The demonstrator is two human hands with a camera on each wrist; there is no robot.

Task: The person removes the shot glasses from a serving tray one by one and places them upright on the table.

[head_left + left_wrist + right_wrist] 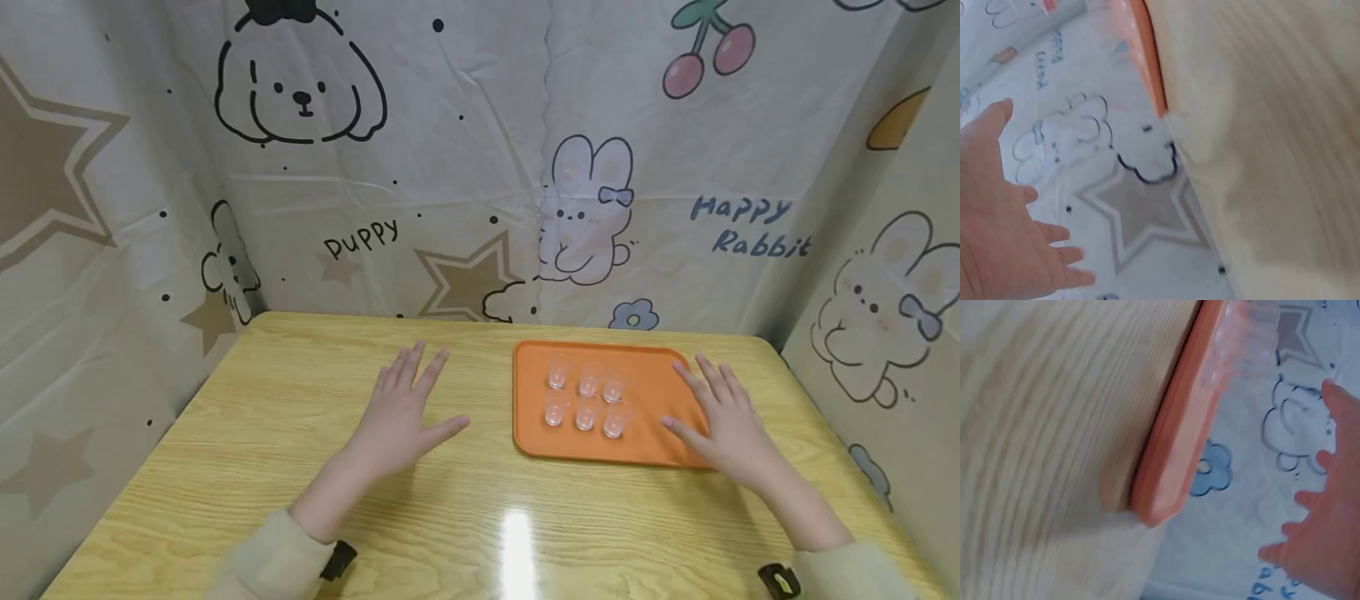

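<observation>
An orange tray (652, 367) lies on the right half of the table, with several small clear cups (587, 412) standing in two rows on its left part. My left hand (397, 421) hovers above the table, left of the tray, fingers spread and holding nothing. Over the tray's right end is my right hand (731, 425), also spread and holding nothing. In the right wrist view the tray (1172, 450) and blurred cups (1241, 344) appear beyond that hand (1329, 519). The left wrist view shows the left hand (1004, 219) apart from the tray's edge (1147, 62).
The wood-grain table (285, 400) reaches back to a printed cloth (450, 150) that hangs behind and at both sides. Light reflects off the table's front middle. Dark straps (339, 560) sit at the sleeve cuffs.
</observation>
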